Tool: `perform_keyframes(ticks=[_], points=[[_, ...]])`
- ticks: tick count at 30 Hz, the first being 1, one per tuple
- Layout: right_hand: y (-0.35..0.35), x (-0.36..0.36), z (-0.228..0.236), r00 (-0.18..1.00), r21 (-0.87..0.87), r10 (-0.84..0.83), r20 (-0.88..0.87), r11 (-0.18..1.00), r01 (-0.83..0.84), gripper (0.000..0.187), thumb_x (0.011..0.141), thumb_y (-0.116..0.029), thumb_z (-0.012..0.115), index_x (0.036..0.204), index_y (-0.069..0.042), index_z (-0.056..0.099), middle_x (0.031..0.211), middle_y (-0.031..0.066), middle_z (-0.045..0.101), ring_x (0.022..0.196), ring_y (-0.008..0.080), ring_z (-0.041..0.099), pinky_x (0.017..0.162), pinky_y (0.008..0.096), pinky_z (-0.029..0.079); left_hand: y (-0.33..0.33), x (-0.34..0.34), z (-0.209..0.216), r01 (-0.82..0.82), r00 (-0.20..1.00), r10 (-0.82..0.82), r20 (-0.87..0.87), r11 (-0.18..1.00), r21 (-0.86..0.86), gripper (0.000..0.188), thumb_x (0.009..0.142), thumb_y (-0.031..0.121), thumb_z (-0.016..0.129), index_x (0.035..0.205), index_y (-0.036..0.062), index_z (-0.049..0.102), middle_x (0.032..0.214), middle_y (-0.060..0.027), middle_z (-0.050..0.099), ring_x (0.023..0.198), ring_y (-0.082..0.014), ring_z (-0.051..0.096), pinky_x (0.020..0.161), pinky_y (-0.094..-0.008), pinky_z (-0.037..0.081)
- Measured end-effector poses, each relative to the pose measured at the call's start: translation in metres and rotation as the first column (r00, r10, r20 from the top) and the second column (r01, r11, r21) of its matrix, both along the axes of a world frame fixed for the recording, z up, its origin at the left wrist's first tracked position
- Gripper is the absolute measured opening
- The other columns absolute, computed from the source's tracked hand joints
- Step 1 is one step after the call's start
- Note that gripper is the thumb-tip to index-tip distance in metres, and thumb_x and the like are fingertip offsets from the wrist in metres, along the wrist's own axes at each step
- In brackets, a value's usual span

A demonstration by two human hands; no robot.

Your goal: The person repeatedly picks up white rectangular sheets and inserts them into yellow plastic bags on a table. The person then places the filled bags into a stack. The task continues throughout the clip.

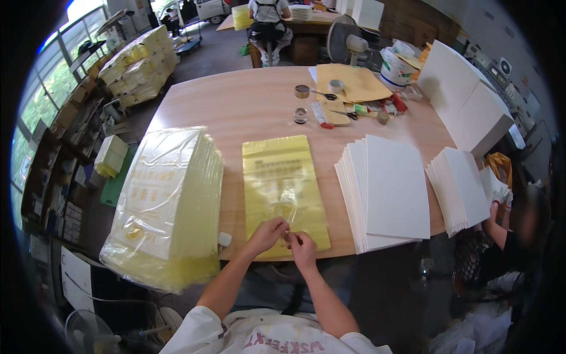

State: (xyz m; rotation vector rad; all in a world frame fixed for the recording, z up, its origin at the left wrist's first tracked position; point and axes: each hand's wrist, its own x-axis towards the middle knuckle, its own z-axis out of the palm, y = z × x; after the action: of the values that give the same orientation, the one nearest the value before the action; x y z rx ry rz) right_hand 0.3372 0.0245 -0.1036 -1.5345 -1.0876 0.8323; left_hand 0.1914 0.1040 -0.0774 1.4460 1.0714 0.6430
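Observation:
A flat yellow plastic bag (280, 153) with dark print lies at the middle of the table, on what looks like a thin pile of the same bags. Over its near half, my left hand (270, 233) and my right hand (302, 248) come together with fingertips pinched. Thin film bunches up just beyond the fingers, and both hands seem to grip it; the exact spot is hidden by the fingers. To the left lies a tall stack of clear and yellow printed bags (159, 183). Right of my hands fans a stack of white boards (398, 186).
A second stack of white boards (463, 186) and large upright white panels (466, 94) line the right side, near another person's arm (499, 230). Tape rolls (302, 91), scissors (324, 94) and brown envelopes (348, 82) lie at the far side. A fan (345, 40) stands behind.

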Motion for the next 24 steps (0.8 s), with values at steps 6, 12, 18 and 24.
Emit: perform_keyframes(ticks=[6, 12, 18, 24], points=[[-0.011, 0.046, -0.008, 0.855, 0.115, -0.341, 0.392, 0.940, 0.322, 0.012, 0.090, -0.011, 0.062, 0.087, 0.000, 0.062, 0.083, 0.0125, 0.061, 0.073, 0.0316, 0.058, 0.064, 0.0390, 0.047, 0.016, -0.050, 0.039, -0.108, 0.567, 0.463, 0.681, 0.862, -0.495, 0.031, 0.103, 0.026, 0.050, 0.107, -0.0002, 0.065, 0.077, -0.0003, 0.065, 0.090, -0.0134, 0.064, 0.087, -0.0280, 0.046], [-0.022, 0.033, 0.056, 0.766, 0.408, 0.046, 0.642, 0.825, -0.391, 0.027, 0.081, 0.003, 0.060, 0.108, 0.000, 0.060, 0.110, 0.0155, 0.060, 0.094, 0.0368, 0.061, 0.076, 0.0407, 0.052, -0.037, 0.029, 0.074, -0.179, 0.983, 0.177, 0.036, 0.982, 0.063, 0.024, 0.093, 0.020, 0.063, 0.113, 0.0095, 0.072, 0.075, -0.0070, 0.065, 0.069, -0.0169, 0.061, 0.071, -0.0351, 0.047], [0.052, 0.026, 0.062, 0.815, 0.177, 0.153, 0.559, 0.938, -0.297, 0.033, 0.091, -0.006, 0.050, 0.124, -0.004, 0.056, 0.128, 0.0165, 0.052, 0.117, 0.0349, 0.050, 0.093, 0.0425, 0.047, -0.140, 0.084, 0.147, 0.336, 0.802, -0.534, 0.267, 0.774, 0.536, 0.019, 0.085, 0.008, 0.065, 0.104, 0.0025, 0.065, 0.090, -0.0150, 0.063, 0.088, -0.0344, 0.063, 0.076, -0.0421, 0.051], [0.093, 0.012, 0.040, 0.756, 0.136, 0.131, 0.641, 0.951, -0.279, 0.041, 0.096, -0.014, 0.047, 0.135, -0.005, 0.050, 0.144, 0.0180, 0.040, 0.134, 0.0358, 0.035, 0.105, 0.0466, 0.040, -0.181, 0.082, 0.167, 0.542, 0.675, -0.598, 0.432, 0.799, 0.259, 0.018, 0.099, 0.015, 0.053, 0.112, 0.0035, 0.057, 0.089, -0.0166, 0.064, 0.081, -0.0362, 0.065, 0.070, -0.0420, 0.051]])
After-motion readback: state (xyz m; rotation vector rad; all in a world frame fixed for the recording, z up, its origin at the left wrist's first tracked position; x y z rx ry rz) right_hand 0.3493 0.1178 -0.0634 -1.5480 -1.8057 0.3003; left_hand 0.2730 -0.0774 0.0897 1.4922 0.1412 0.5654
